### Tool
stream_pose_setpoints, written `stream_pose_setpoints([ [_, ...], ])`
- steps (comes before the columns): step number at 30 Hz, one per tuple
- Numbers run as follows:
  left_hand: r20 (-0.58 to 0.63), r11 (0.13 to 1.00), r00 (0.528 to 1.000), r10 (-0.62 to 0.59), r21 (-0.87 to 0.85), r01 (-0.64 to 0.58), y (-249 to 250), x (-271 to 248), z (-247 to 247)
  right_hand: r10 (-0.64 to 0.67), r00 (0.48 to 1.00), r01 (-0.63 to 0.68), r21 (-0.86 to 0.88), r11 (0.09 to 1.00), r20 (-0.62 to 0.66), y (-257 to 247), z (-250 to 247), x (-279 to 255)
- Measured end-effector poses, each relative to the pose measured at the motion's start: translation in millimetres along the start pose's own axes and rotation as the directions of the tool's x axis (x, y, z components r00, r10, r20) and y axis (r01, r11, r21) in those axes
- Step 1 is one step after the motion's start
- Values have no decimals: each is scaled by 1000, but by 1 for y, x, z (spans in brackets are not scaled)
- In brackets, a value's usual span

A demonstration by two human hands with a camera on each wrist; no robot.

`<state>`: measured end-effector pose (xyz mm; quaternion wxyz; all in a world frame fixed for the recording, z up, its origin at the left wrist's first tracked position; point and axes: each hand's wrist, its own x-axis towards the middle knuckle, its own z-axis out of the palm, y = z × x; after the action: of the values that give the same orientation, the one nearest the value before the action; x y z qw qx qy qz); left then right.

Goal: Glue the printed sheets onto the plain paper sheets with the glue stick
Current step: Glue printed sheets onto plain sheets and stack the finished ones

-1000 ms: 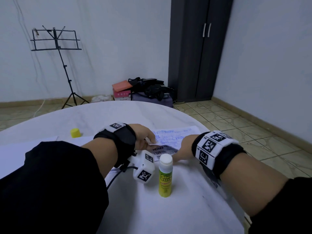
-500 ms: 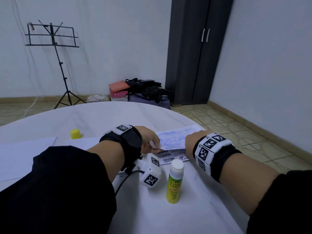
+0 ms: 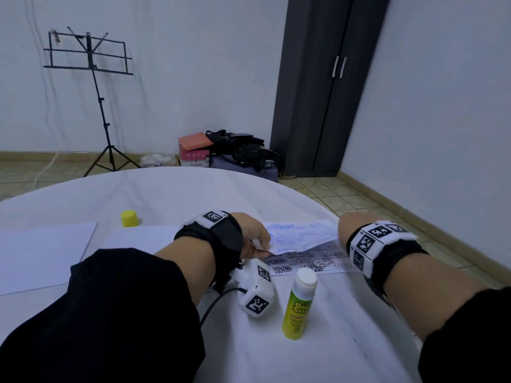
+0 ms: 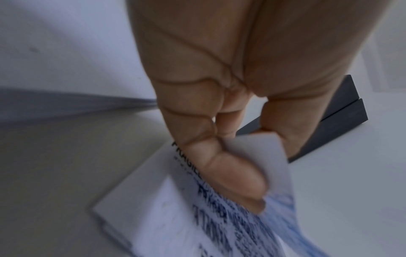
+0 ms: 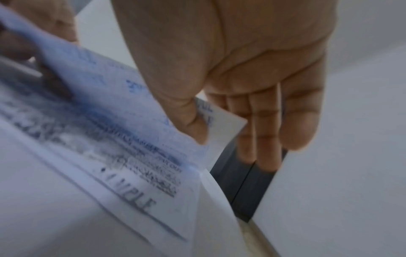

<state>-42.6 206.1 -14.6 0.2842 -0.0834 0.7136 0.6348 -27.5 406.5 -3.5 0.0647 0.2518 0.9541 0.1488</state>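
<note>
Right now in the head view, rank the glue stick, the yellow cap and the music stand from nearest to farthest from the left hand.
1. Glue stick: standing uncapped on the table, just toward the person from the left hand.
2. Yellow cap: on the table, off to that hand's left.
3. Music stand: on the floor by the far wall.

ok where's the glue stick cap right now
In the head view the yellow cap sits on the table's left side, beyond the plain sheets, well away from the glue stick.

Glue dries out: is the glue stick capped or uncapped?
Uncapped: the glue stick shows bare white glue, and its yellow cap sits apart.
</note>
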Motion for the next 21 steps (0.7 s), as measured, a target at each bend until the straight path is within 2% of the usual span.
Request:
stream_pose_setpoints([
  [2, 22, 1000, 1000, 4, 17, -4, -2, -1, 1, 129, 989, -105, 251, 962, -79, 5, -8, 1],
  [3, 21, 1000, 1000, 1, 19, -1, -1, -2, 1, 181, 982, -147, 365, 919, -60, 4, -10, -2],
  [4, 11, 1000, 1000, 6, 27, -7, -1, -2, 1, 200, 980, -172, 482, 859, -6, 3, -12, -7],
  [6, 7, 999, 1000, 25, 42, -25, -1, -3, 1, 128, 988, -152, 629, 762, 83, 0, -8, -6],
  [9, 17, 997, 998, 64, 41, -65, 3, -6, 3, -58, 985, -54, 599, 799, 166, -1, -1, -17],
  [13, -47, 971, 971, 235, -32, -236, 20, -26, -9, -107, 975, -10, 515, 857, 196, 3, -1, -35],
  [15, -88, 953, 952, 294, -50, -299, 21, -41, -25, -151, 966, 10, 551, 835, 210, 8, 1, -41],
  [16, -115, 947, 944, 308, -55, -316, 19, -50, -34, -168, 961, 15, 565, 825, 220, 10, 1, -46],
  [19, -181, 948, 936, 303, -39, -315, 4, -78, -60, -278, 945, 163, 490, 856, 172, 12, -2, -71],
  [21, -200, 954, 938, 282, -48, -297, -13, -98, -76, -389, 901, 271, 453, 849, 190, 12, -3, -87],
])
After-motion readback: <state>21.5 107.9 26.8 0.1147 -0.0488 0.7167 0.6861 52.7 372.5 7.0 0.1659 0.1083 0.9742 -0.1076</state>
